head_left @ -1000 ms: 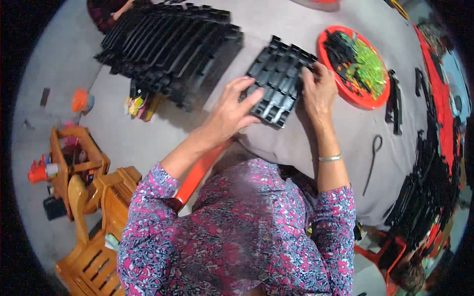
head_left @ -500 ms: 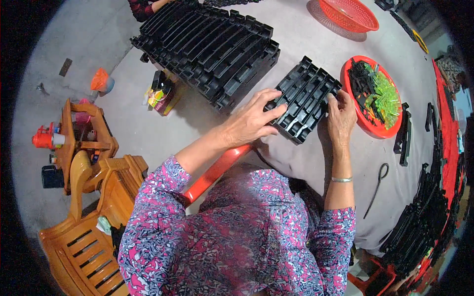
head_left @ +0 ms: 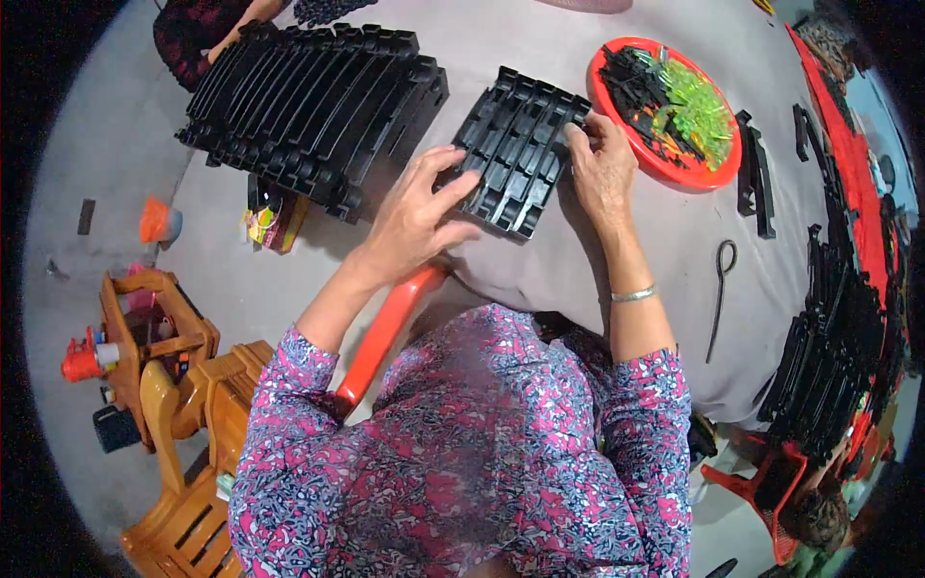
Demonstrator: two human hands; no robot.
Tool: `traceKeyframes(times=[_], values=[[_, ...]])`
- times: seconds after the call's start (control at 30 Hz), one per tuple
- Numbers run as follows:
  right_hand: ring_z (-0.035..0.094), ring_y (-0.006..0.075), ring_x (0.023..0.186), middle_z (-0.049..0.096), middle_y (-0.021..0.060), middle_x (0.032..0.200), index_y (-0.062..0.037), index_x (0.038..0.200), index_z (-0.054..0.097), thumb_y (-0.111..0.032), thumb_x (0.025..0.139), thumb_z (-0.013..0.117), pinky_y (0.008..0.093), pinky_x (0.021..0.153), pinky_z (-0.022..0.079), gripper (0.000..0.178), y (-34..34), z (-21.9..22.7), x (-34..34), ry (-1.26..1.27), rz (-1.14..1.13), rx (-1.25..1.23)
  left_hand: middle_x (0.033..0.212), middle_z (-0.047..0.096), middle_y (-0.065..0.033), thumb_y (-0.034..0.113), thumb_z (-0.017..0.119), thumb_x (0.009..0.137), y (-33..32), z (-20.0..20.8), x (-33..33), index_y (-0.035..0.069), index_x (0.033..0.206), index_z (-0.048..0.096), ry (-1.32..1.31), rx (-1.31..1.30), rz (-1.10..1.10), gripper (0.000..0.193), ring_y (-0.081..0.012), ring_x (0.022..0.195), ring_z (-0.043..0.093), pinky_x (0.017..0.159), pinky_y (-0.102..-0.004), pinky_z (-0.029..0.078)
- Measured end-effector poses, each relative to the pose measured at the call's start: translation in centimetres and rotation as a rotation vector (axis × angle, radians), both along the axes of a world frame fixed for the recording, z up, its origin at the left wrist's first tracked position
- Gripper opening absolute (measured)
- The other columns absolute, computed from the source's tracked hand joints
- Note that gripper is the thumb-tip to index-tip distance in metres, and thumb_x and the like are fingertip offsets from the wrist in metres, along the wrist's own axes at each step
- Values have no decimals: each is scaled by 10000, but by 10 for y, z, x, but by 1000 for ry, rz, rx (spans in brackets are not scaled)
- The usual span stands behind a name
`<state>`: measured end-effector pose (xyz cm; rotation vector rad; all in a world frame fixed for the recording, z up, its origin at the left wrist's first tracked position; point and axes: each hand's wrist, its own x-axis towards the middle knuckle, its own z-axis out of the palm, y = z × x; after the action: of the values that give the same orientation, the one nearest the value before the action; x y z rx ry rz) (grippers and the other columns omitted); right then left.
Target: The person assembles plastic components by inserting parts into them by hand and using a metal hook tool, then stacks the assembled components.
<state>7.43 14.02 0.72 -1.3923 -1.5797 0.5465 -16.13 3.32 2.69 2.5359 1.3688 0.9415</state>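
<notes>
A block of several black plastic strips [head_left: 511,144], laid side by side, rests on the grey cloth in front of me. My left hand [head_left: 416,210] is at its left side, fingers spread, with the fingertips reaching the strips' edge. At the opposite side, my right hand [head_left: 605,166] grips the upper right edge between thumb and bent fingers; a silver bangle circles that wrist. Beyond my left hand stands a big stack of similar black strips [head_left: 318,106]. A red round tray [head_left: 734,173] near my right hand holds small black pieces [head_left: 644,91] and clear green pieces [head_left: 699,106].
Two loose black strips [head_left: 756,178] and a looped metal rod [head_left: 718,299] lie at the right, before a heap of black strips [head_left: 829,337]. A red chair arm [head_left: 390,332] is under my left forearm. Another person's arm [head_left: 231,39] shows behind the stack. Wooden chair [head_left: 193,462], lower left.
The view has shifted, so the stack, block and tray appear farther left and higher. Both hands stay at the block's sides, with little visible change in their grip.
</notes>
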Motion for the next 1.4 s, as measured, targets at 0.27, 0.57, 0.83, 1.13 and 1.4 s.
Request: traceKeyframes(times=[0.27,0.57,0.83,1.13,1.4], values=[[669,206,833,704,144,877,18,1059,677,-259,920,623,332,784,517,315,-3,-3,7,89,-97,55,1195,520,-219,483,792,690,33,32,56,17,1350,438,103,34,267,882,-385,1099,521,926,-479,435],[694,334,814,691,224,855,23,1004,676,-254,903,612,404,774,519,302,-2,3,12,186,-51,-50,1171,484,-223,491,797,665,49,32,86,19,1337,413,202,-94,351,907,-388,1081,493,880,-501,448],[686,349,812,684,230,845,22,997,675,-258,905,597,408,766,515,305,-2,5,12,162,-50,-43,1211,467,-240,351,731,751,52,31,87,16,1324,416,210,-68,406,735,-413,1125,473,864,-529,453],[680,344,792,678,226,828,28,972,672,-236,897,602,412,758,511,283,-5,6,12,179,-56,-22,1193,522,-263,347,741,746,49,31,90,-3,1355,441,248,-145,438,764,-419,1143,491,959,-503,430],[679,334,798,684,219,837,29,977,672,-227,889,617,406,764,509,276,-6,14,11,162,-48,-44,1198,475,-256,357,742,727,51,27,89,19,1312,417,225,-266,485,750,-427,1120,498,869,-547,472]])
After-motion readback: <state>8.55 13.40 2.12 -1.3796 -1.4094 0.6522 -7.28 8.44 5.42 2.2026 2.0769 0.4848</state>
